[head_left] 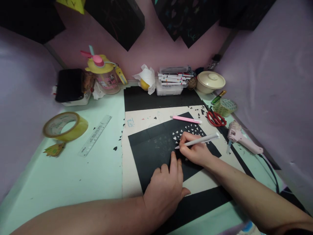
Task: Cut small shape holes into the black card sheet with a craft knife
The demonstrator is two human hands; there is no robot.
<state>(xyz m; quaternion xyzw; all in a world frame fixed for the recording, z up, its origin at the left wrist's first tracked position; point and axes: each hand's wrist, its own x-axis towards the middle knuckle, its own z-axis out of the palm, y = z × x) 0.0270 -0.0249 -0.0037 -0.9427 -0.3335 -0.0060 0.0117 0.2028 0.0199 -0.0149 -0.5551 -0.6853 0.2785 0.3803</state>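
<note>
A sheet of black paper [149, 156] lies tilted on a white sheet [132, 176]. Small hearts, stars and triangles are cut through its right part, and faint drawn outlines show near its middle. My right hand [193, 152] grips a white pen [202, 139], its tip at the paper beside the cut shapes. With fingers stretched out, my left hand [166, 184] presses on the black paper, its index fingertip just below the pen tip. Nothing is held in that hand. A pink craft knife [187, 119] rests across the paper's top edge.
Red-handled scissors [216, 118], a glue gun [243, 138] and a tape roll [225, 107] sit at right. To the left are a wide tape roll [81, 127] and a clear ruler [96, 135]. Markers [172, 79], a lidded bowl [210, 83] and a drink bottle [106, 76] line the back.
</note>
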